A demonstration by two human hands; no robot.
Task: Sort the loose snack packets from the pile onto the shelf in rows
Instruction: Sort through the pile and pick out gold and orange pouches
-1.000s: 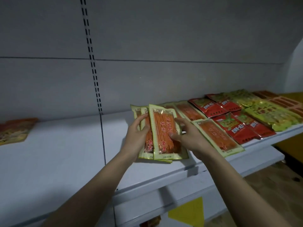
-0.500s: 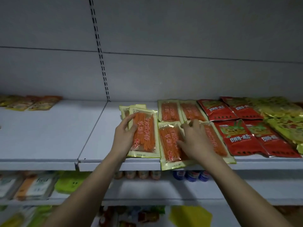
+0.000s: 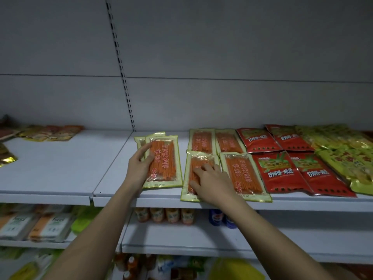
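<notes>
Packets here look light, thin, glossy and likely slippery, so slide them flat or pinch a sealed border rather than the brittle-looking sticks inside. Your left hand (image 3: 141, 168) rests spread on the small stack (image 3: 163, 160) mid-shelf. Your right hand (image 3: 212, 178) presses flat on the packet (image 3: 193, 190) overhanging the shelf (image 3: 60, 174) front edge.

Yellow packets (image 3: 347, 156) cut off right

Bare shelf (image 3: 66, 168) is lying open left of my left hand (image 3: 139, 168). Right of my right hand (image 3: 214, 182), orange packets (image 3: 242, 172) and red packets (image 3: 280, 172) are blocking passage.
</notes>
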